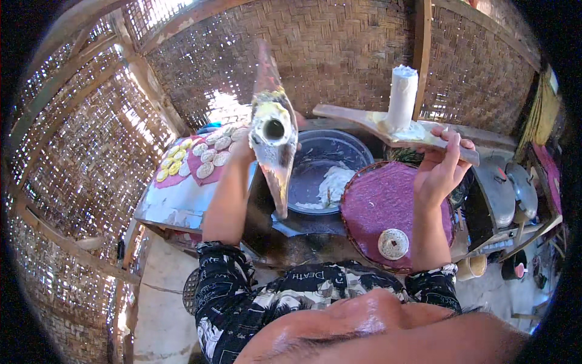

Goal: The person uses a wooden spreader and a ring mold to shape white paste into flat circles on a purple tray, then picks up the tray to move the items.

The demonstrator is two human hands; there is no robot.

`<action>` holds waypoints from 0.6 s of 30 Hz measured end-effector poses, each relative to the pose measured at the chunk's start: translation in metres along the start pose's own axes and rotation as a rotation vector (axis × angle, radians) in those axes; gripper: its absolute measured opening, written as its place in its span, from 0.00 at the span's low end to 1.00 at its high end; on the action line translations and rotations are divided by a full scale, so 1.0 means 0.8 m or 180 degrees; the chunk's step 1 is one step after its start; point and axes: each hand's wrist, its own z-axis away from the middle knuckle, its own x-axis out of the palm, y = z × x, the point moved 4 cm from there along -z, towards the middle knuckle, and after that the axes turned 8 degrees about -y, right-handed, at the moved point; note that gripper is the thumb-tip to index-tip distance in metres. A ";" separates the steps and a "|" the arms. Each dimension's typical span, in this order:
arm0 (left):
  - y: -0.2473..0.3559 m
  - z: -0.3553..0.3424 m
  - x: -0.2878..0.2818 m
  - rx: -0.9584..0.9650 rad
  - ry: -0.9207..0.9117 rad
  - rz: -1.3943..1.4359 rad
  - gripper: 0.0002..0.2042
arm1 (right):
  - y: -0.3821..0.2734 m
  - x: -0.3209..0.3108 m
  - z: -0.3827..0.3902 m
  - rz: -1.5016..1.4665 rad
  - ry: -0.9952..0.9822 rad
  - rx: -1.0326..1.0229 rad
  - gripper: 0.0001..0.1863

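Observation:
My left hand (244, 150) is wrapped round a spindle-shaped wooden press body (282, 159), its round hole facing me and its rim smeared with yellow and white dough. Most of those fingers are hidden behind the wood. In my right hand (438, 177) is the end of a wooden plunger (402, 106): a long flat handle with a white cylinder standing up from it, white paste on its top and base. The two wooden parts are apart. Below them sits a dark plastic tub (362, 145) with a lump of white dough (335, 184) inside.
A round tray with purple-pink cloth (376, 209) holds one pale coiled disc (393, 244). To the left, several white and yellow discs (207, 170) lie on pink cloth over a table (182, 203). Metal pot lids (494, 188) stand at right. A woven bamboo wall (291, 67) rises behind.

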 end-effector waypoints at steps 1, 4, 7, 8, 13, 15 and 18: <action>-0.012 -0.001 0.002 -0.0026 -0.0158 0.0004 0.22 | 0.009 0.006 0.007 -0.0055 0.0045 0.0125 0.09; -0.028 0.006 0.004 0.0888 0.0099 -0.0163 0.21 | 0.049 0.019 0.036 -0.0172 0.0143 0.0549 0.10; -0.029 0.010 -0.010 0.1925 0.0364 -0.0533 0.13 | 0.110 0.026 0.099 -0.0704 0.0216 0.1591 0.07; -0.025 0.025 -0.023 0.2236 0.0252 -0.0644 0.11 | 0.126 0.033 0.127 -0.1138 0.0003 0.1697 0.07; 0.013 0.095 -0.053 0.2182 -0.0052 -0.0701 0.07 | 0.163 0.018 0.191 0.1559 -0.2054 0.1947 0.27; 0.014 0.114 -0.068 0.2087 -0.0160 -0.0876 0.11 | 0.167 0.003 0.183 0.2238 -0.1719 0.1743 0.21; 0.001 0.139 -0.089 0.1646 0.0009 -0.0572 0.12 | 0.137 0.031 0.178 0.2881 -0.1963 0.0654 0.06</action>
